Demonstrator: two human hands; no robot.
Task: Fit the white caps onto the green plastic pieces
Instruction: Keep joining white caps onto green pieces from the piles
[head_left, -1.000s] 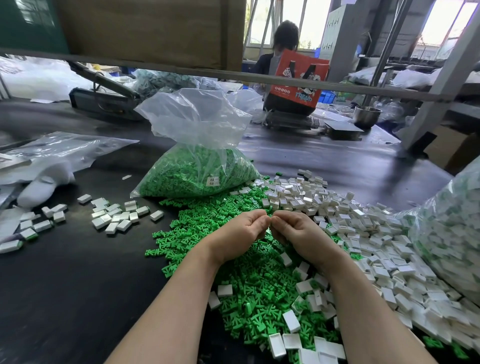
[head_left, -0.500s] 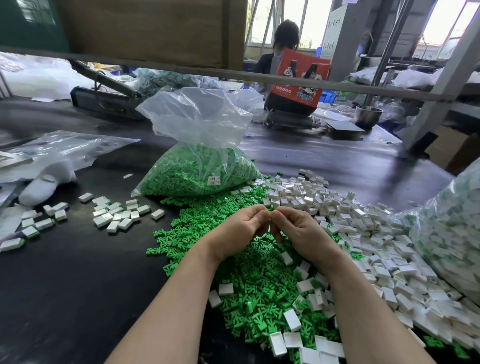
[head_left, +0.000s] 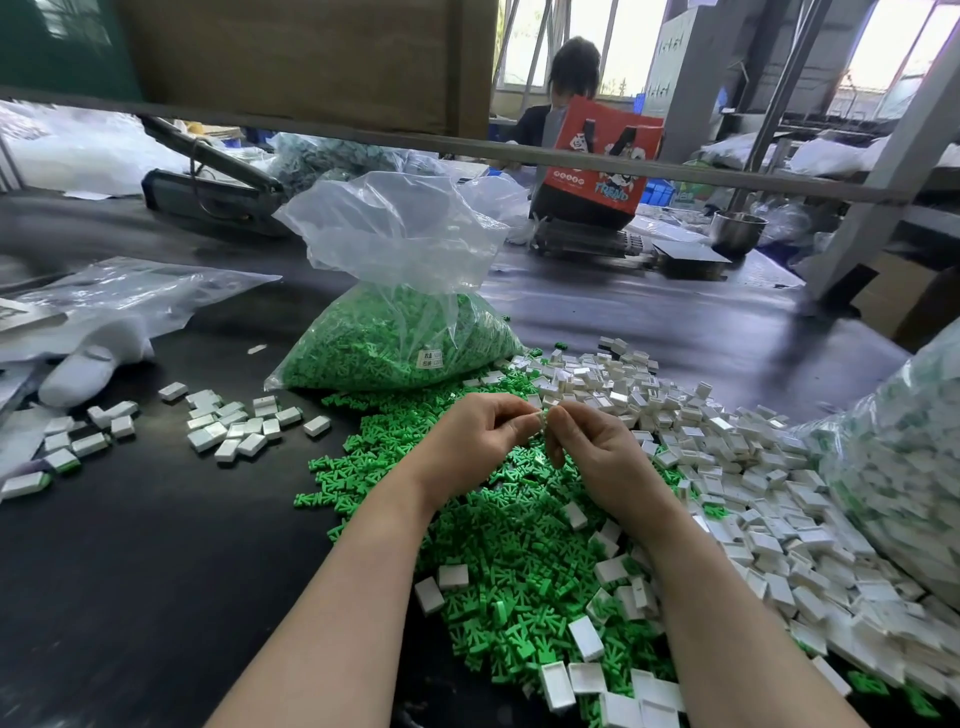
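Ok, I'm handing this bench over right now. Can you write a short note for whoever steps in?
Left hand and right hand: both pinch one small piece between them above the piles; its fit is hidden.
Loose green pieces lie under the hands, the white caps to the right, a bag of green pieces behind.
Done: capped pieces lie to the left.
Left: both large piles.

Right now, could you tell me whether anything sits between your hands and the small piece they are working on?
Nothing visible does. The left hand and right hand meet fingertip to fingertip over the green pile, both pinching one small pale piece directly. Whether its cap is fully seated is too small to tell.
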